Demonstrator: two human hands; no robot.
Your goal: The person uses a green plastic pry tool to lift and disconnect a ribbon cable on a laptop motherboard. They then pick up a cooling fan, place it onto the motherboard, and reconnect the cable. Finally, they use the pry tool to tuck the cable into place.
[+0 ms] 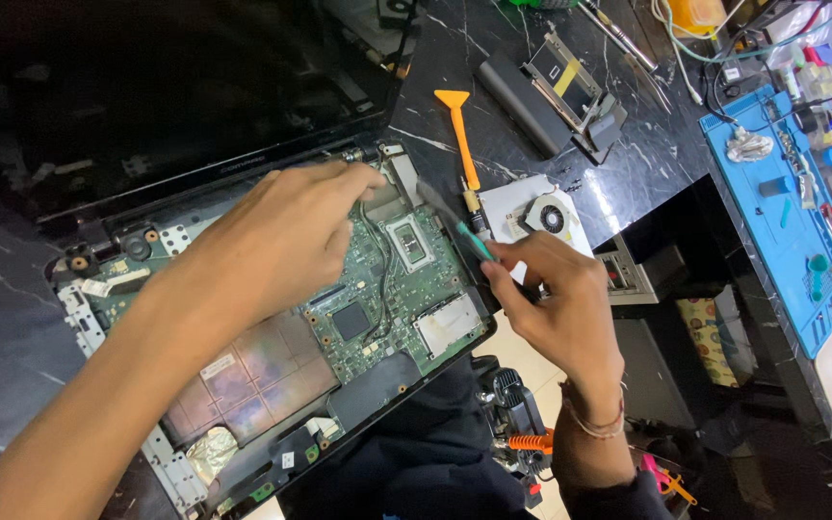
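An opened laptop base with a bare green motherboard (377, 289) lies on the black marble bench, its dark screen (146, 96) folded back at the upper left. My left hand (281, 241) rests over the board, fingertips on the upper edge near the hinge. My right hand (556, 303) grips a thin green-handled tool (469, 236) whose tip points at the board's upper right part, beside a square metal-framed chip (408, 241).
An orange plastic pry tool (461, 130) lies above the board. A small cooling fan (549, 217) sits on a white sheet beside my right hand. Grey metal parts (551, 91) lie further back. A blue work mat (782, 212) with small bottles and bits fills the right.
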